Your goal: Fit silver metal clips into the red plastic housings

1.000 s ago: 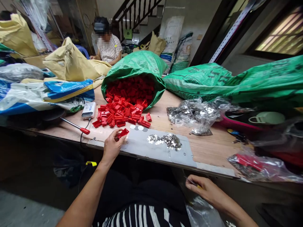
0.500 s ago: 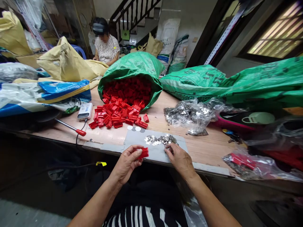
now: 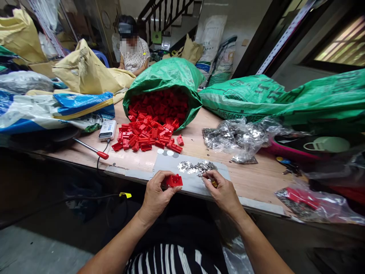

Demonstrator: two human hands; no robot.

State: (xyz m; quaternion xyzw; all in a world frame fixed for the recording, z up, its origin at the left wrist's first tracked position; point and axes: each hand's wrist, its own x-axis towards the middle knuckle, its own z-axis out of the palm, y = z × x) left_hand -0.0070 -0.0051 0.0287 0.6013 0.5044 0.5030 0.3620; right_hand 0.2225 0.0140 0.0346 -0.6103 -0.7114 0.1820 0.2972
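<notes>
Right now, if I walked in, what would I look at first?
You'd probably see the bright red plastic pieces first, spilling from an open green sack onto the wooden table. Just in front of them, the person's left hand holds one red piece at the edge of a grey board. The right hand pinches a small yellow-handled tool beside shiny silver bits on that board.

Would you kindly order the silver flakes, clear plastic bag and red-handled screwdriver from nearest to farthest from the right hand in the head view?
1. Silver flakes, on the grey board.
2. Clear plastic bag, farther right.
3. Red-handled screwdriver, far left.
</notes>
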